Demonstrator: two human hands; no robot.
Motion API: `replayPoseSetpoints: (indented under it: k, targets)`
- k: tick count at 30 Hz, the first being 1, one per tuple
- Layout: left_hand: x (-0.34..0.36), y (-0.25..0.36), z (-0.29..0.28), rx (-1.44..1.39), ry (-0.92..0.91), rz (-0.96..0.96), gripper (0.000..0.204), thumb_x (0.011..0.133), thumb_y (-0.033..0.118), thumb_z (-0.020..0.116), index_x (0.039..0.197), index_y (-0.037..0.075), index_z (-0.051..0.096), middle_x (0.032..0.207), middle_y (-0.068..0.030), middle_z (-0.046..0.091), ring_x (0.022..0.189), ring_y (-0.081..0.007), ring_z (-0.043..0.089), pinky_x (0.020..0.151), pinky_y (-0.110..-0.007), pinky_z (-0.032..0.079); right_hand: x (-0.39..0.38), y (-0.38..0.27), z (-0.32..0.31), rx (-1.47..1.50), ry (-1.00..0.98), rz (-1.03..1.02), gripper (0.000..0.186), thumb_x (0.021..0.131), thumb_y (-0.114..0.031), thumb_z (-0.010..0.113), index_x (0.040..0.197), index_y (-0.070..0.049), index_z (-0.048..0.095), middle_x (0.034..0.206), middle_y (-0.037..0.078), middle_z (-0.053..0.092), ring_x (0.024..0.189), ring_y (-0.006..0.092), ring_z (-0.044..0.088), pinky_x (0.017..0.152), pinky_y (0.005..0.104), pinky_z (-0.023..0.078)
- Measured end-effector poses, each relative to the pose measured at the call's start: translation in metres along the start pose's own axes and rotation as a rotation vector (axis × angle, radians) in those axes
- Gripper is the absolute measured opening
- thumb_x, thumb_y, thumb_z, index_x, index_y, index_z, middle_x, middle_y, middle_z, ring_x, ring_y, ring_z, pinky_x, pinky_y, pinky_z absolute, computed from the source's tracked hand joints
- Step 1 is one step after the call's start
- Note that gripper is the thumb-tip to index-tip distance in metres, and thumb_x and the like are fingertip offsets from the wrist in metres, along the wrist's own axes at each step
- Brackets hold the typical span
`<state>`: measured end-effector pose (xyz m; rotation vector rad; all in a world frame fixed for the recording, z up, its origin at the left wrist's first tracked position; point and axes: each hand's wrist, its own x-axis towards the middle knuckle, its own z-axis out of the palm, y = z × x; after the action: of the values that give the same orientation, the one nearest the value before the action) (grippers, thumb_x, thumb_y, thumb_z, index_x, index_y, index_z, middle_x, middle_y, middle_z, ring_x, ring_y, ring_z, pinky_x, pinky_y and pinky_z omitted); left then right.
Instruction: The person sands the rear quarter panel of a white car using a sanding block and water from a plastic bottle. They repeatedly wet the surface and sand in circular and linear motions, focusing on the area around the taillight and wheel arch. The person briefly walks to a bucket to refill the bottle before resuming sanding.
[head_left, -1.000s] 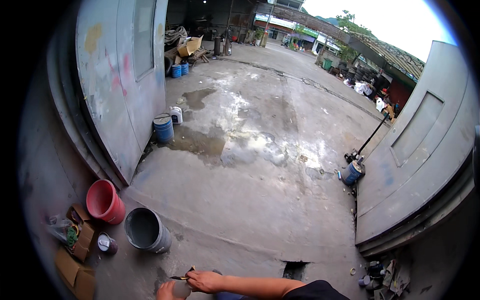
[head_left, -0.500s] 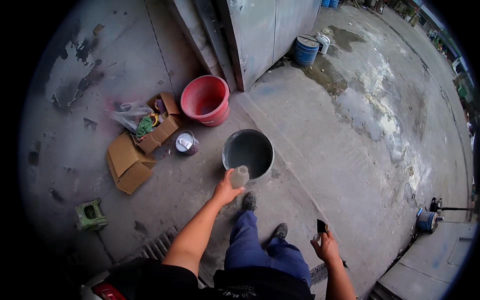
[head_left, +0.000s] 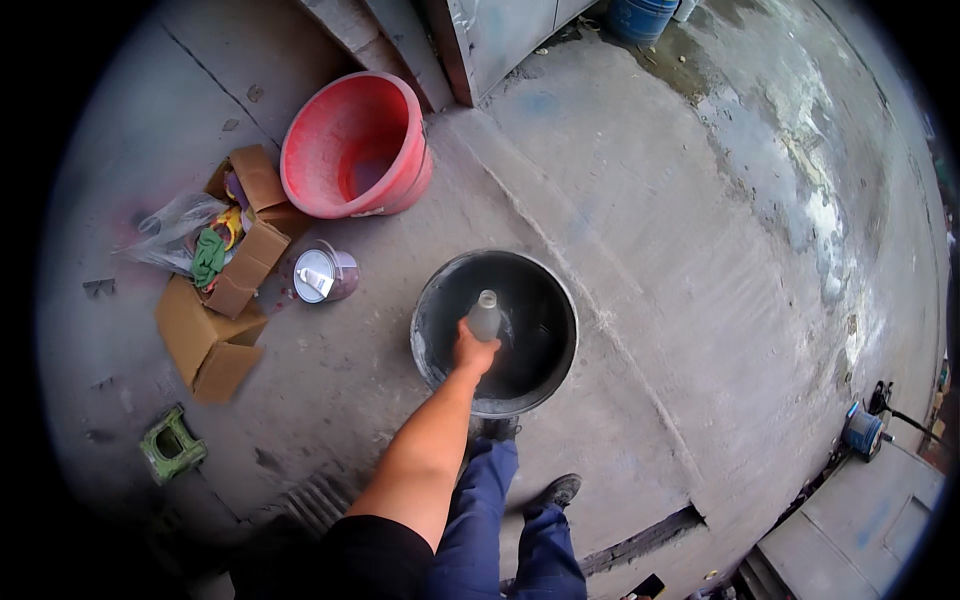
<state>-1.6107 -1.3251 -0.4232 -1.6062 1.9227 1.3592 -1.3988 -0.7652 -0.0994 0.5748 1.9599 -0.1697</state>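
My left hand (head_left: 475, 348) is closed around a translucent whitish bottle (head_left: 485, 320), its narrow neck pointing up and away from me. Hand and bottle are over a round black tub (head_left: 424, 350) holding dark liquid (head_left: 540, 330); whether the bottle touches the liquid I cannot tell. The tub stands on the concrete just ahead of my shoes. My right hand is out of the picture. Only the corner of a flat black piece (head_left: 648, 585) shows at the lower edge; what grips it is hidden.
Beyond the tub to the left stand a big red bucket (head_left: 400, 150), a paint can (head_left: 325, 275) and an open cardboard box (head_left: 250, 262) of rags. A green stool (head_left: 172, 445) lies farther left. A metal door (head_left: 510, 45) and a blue drum (head_left: 637, 18) stand ahead.
My left hand has carried the bottle forward from the tub's near rim to over its middle. My right hand has dropped out of view. The view has come closer to the tub.
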Motion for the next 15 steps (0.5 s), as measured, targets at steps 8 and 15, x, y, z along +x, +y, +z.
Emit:
replayPoseSetpoints:
  k: [8,15]
  targets:
    - [0.066,-0.074,0.035,0.211,0.083,-0.038,0.08,0.08,0.017,0.076,0.147,0.007,0.033,0.13,-0.0164,0.06,0.12,-0.0315,0.058,0.101,-0.039,0.046,0.007,-0.008,0.039,-0.02,-0.1,0.146,0.047,0.088,-0.045,0.067,0.105,-0.001,0.069,0.096,0.02,0.07,0.091,0.0298,0.066,0.082,0.0412,0.05]
    - [0.092,-0.107,0.059,0.258,0.063,0.155,0.039,0.095,0.031,0.057,0.126,0.007,0.062,0.129,-0.0143,0.062,0.119,-0.0261,0.06,0.095,-0.036,0.049,0.007,0.015,0.052,0.06,-0.098,0.21,0.043,0.09,-0.041,0.067,0.104,-0.001,0.07,0.096,0.017,0.071,0.091,0.0253,0.066,0.083,0.0385,0.05]
